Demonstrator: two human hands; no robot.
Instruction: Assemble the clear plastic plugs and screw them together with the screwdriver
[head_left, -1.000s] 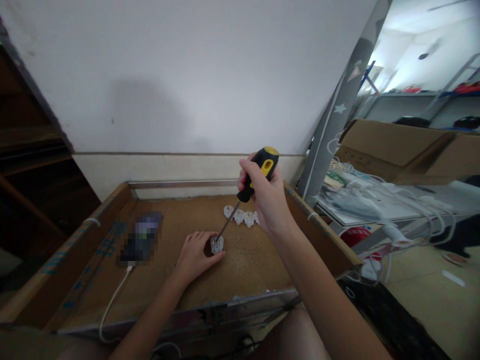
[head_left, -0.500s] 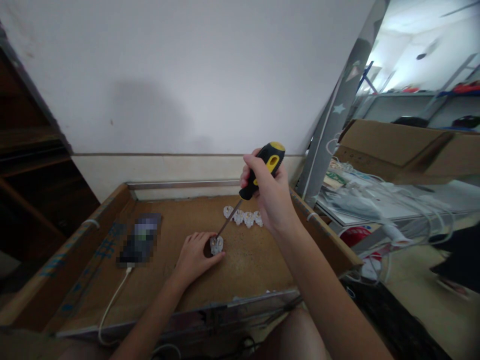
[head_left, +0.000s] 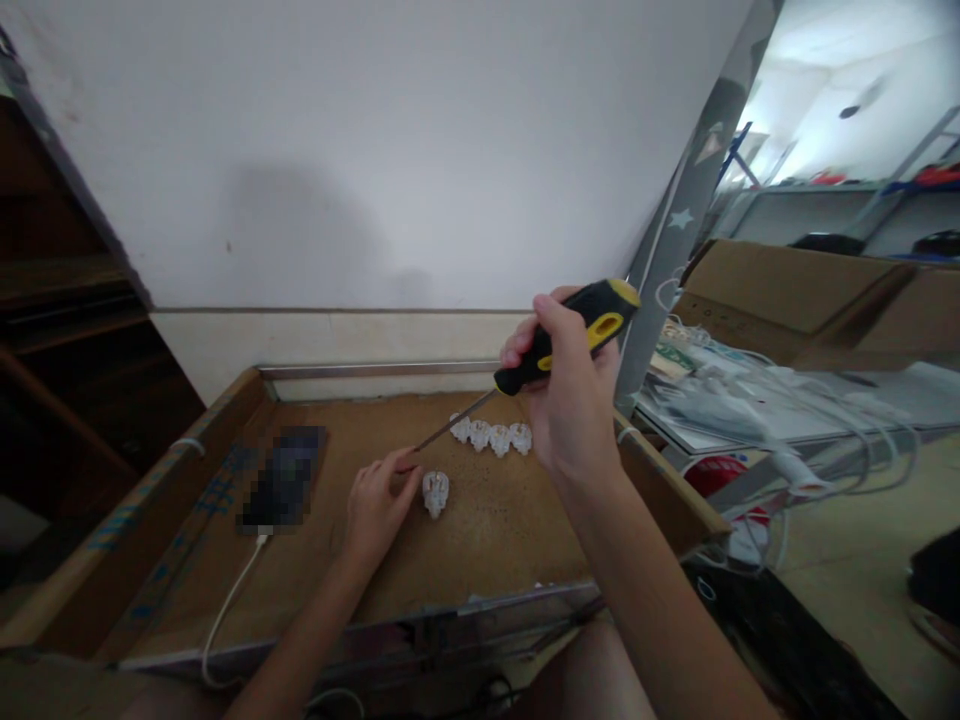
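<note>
Black-yellow screwdriver (head_left: 525,370) in R hand (head_left: 570,400), tip at L hand's (head_left: 379,500) bunched fingertips, hold unclear.
Clear plastic pc. (head_left: 436,494) beside L hand; four-pc. row (head_left: 499,439) beyond.

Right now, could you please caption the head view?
Screwdriver in the right hand, its tip at the left hand, beside a clear piece.

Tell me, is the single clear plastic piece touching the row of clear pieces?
Apart: the head view shows bare brown board between the single piece and the row.
</note>
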